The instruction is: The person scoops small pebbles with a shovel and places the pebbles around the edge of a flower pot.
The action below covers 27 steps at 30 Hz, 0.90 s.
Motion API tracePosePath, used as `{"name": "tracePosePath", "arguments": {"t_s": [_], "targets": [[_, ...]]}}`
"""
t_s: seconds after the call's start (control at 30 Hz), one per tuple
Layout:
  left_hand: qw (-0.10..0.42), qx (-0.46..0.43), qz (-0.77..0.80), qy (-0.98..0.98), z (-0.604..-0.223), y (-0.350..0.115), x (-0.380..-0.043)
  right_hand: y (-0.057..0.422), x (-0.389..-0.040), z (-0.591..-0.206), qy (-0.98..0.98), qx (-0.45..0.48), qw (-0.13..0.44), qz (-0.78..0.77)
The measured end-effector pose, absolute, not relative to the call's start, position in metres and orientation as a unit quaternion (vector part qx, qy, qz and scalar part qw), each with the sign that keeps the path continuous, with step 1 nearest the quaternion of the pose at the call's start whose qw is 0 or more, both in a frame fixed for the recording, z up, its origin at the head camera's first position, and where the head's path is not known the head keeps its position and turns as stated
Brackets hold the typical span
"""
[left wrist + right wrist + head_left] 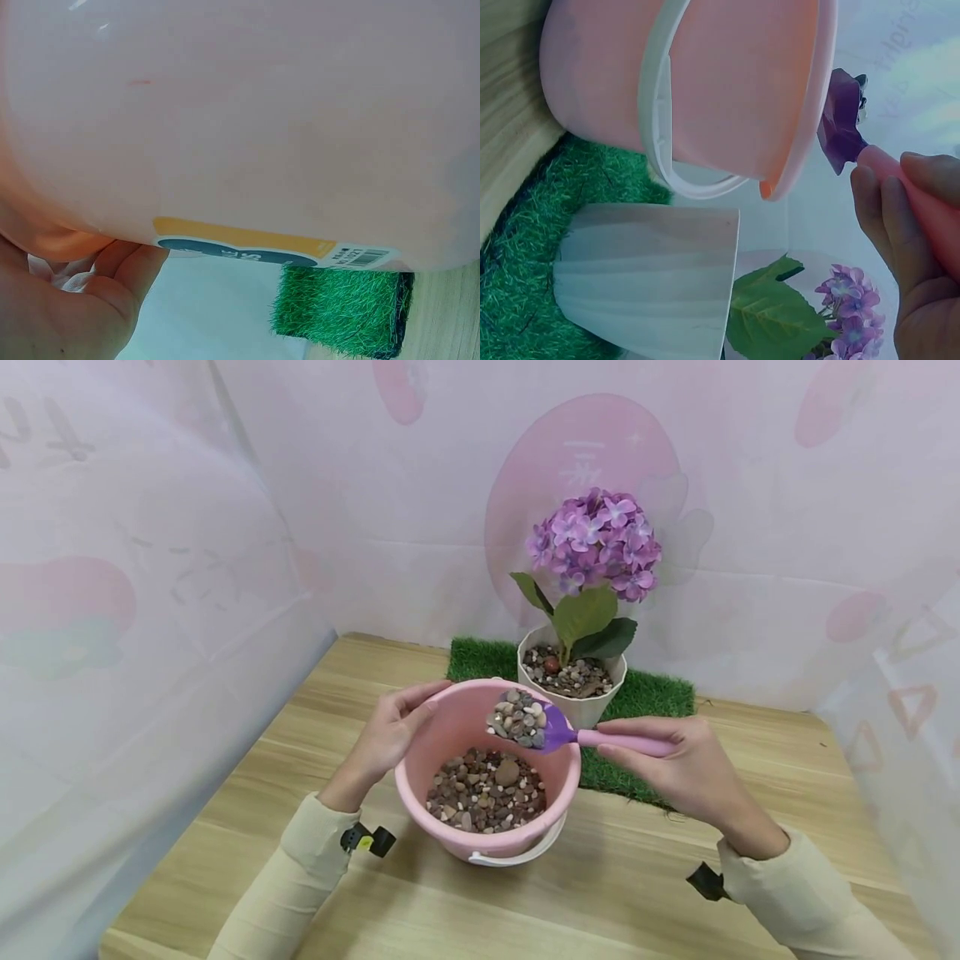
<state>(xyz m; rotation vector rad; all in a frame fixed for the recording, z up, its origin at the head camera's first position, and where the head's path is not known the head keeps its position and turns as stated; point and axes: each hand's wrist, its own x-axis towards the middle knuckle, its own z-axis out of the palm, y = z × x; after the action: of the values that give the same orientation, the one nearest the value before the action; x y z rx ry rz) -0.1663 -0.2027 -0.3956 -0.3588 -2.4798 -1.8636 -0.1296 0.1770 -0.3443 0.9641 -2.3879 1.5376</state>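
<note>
My left hand [386, 735] grips the far-left rim of a pink bucket [408, 789], whose floor is covered with mixed pebbles [480, 802]. In my right hand [697, 768] is the pink handle of a toy trowel with a purple blade [558, 732]. The blade is level over the bucket's far-right rim, heaped with small pebbles [516, 718]. In the left wrist view, the bucket's smooth side [262, 142] fills most of the picture, and the left hand [82, 307] is at its rim. The right wrist view shows the trowel's blade [841, 124] from below.
Behind the bucket, a white pot [581, 710] holds pebbles and a purple hydrangea [596, 543]. It stands on a green artificial grass mat [660, 693]. The bucket's white handle [517, 858] hangs down in front. Printed cloth [420, 485] walls surround the wooden table [322, 877].
</note>
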Motion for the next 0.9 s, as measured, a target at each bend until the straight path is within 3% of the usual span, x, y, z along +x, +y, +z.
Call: {"name": "tracePosePath", "arguments": {"t_s": [0.9], "targets": [[0.001, -0.119, -0.610, -0.784, -0.395, -0.203, -0.166, 0.227, -0.129, -0.336, -0.841, 0.240, 0.153, 0.461]]}}
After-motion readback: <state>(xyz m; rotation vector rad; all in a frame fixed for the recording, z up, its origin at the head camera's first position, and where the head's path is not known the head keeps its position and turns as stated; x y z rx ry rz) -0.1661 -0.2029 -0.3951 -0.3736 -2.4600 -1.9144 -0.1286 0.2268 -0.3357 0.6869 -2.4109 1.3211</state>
